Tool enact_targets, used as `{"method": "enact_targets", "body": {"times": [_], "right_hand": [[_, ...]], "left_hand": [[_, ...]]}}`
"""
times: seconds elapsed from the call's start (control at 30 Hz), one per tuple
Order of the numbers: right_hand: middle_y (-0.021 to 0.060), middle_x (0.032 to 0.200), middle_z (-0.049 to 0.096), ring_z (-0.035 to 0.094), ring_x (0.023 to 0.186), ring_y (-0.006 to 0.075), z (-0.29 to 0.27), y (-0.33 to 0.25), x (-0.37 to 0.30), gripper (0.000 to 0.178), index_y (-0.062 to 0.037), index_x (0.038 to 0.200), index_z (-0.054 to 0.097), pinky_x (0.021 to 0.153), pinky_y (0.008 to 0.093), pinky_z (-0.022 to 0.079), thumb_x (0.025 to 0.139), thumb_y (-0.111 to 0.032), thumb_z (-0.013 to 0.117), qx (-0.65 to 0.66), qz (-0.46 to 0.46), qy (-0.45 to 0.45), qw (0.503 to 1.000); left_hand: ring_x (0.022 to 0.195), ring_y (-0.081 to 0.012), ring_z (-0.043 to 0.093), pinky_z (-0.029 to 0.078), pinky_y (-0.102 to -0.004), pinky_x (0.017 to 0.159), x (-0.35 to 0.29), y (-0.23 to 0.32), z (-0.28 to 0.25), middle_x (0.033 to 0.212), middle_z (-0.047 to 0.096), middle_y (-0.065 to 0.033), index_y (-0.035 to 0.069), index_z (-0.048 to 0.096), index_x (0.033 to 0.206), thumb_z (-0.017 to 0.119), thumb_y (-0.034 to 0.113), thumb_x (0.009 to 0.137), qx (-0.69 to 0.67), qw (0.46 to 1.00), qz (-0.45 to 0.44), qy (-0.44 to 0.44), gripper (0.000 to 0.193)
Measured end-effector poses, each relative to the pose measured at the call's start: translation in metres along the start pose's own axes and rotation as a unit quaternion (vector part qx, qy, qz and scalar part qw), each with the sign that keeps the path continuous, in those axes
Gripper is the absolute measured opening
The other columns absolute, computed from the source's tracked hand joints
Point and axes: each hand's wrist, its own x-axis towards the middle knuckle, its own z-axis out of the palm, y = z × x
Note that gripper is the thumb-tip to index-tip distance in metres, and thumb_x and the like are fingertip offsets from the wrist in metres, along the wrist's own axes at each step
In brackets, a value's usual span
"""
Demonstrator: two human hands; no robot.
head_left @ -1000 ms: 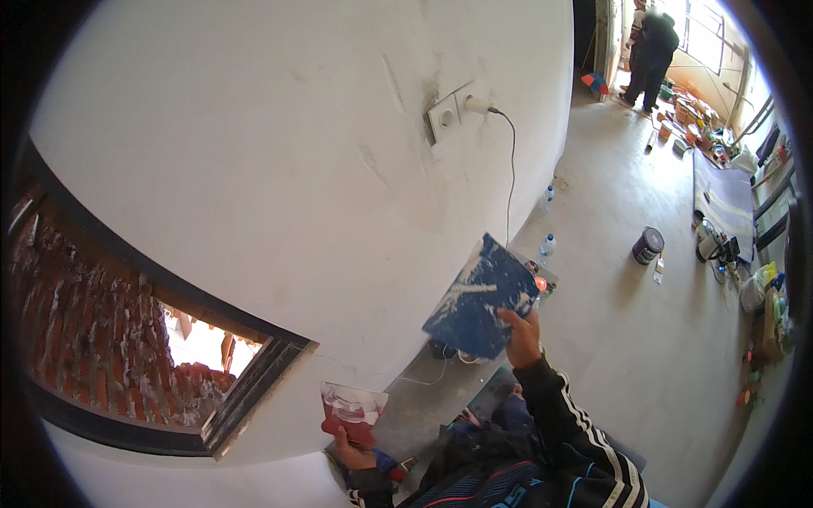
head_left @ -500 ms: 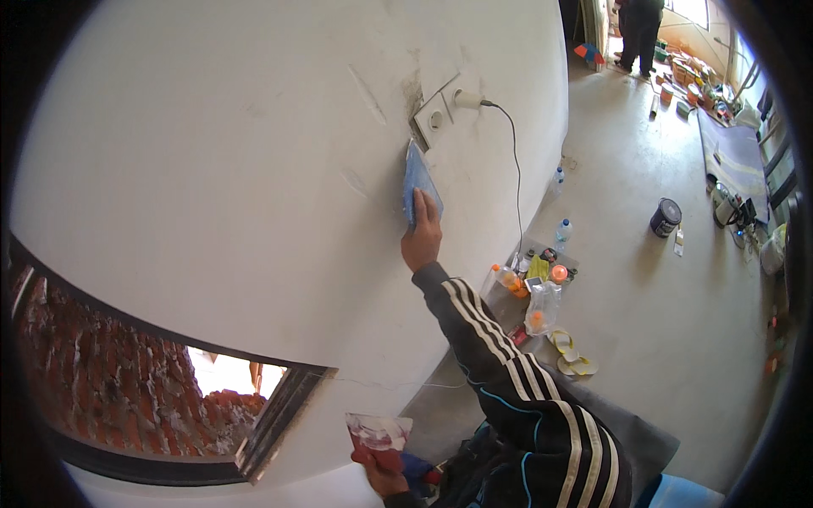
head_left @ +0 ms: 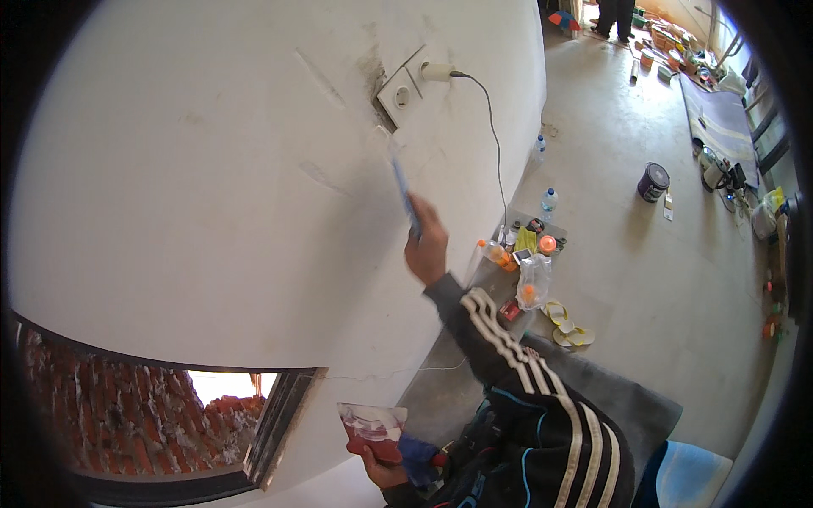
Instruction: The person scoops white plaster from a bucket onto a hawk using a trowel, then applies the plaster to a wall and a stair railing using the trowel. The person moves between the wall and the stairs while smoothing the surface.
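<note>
My right hand (head_left: 428,244) grips a blue putty knife (head_left: 401,184), seen nearly edge-on in front of the white wall (head_left: 220,212). The tip of its blade is just below a wall socket (head_left: 401,96). Dark smudges and a rough gap show along the socket's left side, and pale streaks mark the wall nearby. Low down, my left hand (head_left: 383,472) is closed round a red spatula (head_left: 378,449) whose broad face carries white filler.
A white plug (head_left: 435,72) with a dark cord (head_left: 494,127) sits beside the socket. At lower left, a dark-framed opening (head_left: 292,423) shows brickwork. On the floor are bottles (head_left: 550,200), yellow flip-flops (head_left: 569,326) and a dark bucket (head_left: 653,182). A person (head_left: 616,17) stands far off.
My right hand has drawn the blue putty knife back from the socket's lower corner and turned it edge-on. The view has shifted a little. My left hand still holds the red spatula.
</note>
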Motion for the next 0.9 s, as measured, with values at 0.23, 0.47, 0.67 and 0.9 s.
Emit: {"method": "enact_targets", "body": {"times": [0.23, 0.47, 0.67, 0.9], "right_hand": [[0.0184, 0.113, 0.058, 0.058, 0.104, 0.0354, 0.008, 0.013, 0.046, 0.059, -0.0055, 0.122, 0.053, 0.089, 0.0377, 0.047, 0.069, 0.017, 0.045, -0.003, -0.012, -0.049, 0.999], [0.0165, 0.113, 0.058, 0.058, 0.101, 0.0378, -0.005, 0.013, 0.03, 0.065, -0.012, 0.12, 0.057, 0.085, 0.041, 0.05, 0.062, 0.016, 0.049, 0.024, -0.055, -0.1, 0.993], [0.0185, 0.111, 0.059, 0.06, 0.1, 0.0355, -0.014, -0.007, 0.0, 0.06, -0.0107, 0.117, 0.058, 0.086, 0.0398, 0.05, 0.066, 0.018, 0.047, 0.096, 0.011, -0.143, 0.985], [0.0196, 0.109, 0.06, 0.06, 0.1, 0.034, -0.015, 0.043, 0.035, 0.051, -0.0014, 0.118, 0.055, 0.085, 0.0357, 0.048, 0.07, 0.017, 0.048, 0.019, 0.034, -0.038, 0.999]], "left_hand": [[0.121, -0.0306, 0.044, 0.038, -0.0467, 0.099, -0.009, 0.001, -0.027, 0.136, 0.042, -0.0117, 0.009, 0.033, 0.139, 0.046, 0.033, 0.094, 0.0, 0.998, -0.021, 0.053, 0.053], [0.116, -0.0282, 0.049, 0.042, -0.0426, 0.095, -0.012, -0.002, 0.0, 0.133, 0.046, -0.0111, 0.01, 0.034, 0.138, 0.046, 0.035, 0.094, 0.043, 0.997, -0.017, 0.059, 0.052], [0.115, -0.0291, 0.05, 0.042, -0.0417, 0.094, 0.007, -0.009, -0.004, 0.131, 0.047, -0.0127, 0.005, 0.037, 0.136, 0.054, 0.033, 0.09, 0.026, 0.998, -0.035, 0.054, 0.056], [0.119, -0.0319, 0.046, 0.04, -0.0486, 0.098, 0.009, -0.005, -0.01, 0.134, 0.045, -0.0133, 0.007, 0.034, 0.137, 0.049, 0.034, 0.093, -0.008, 0.996, -0.048, 0.071, 0.054]]}}
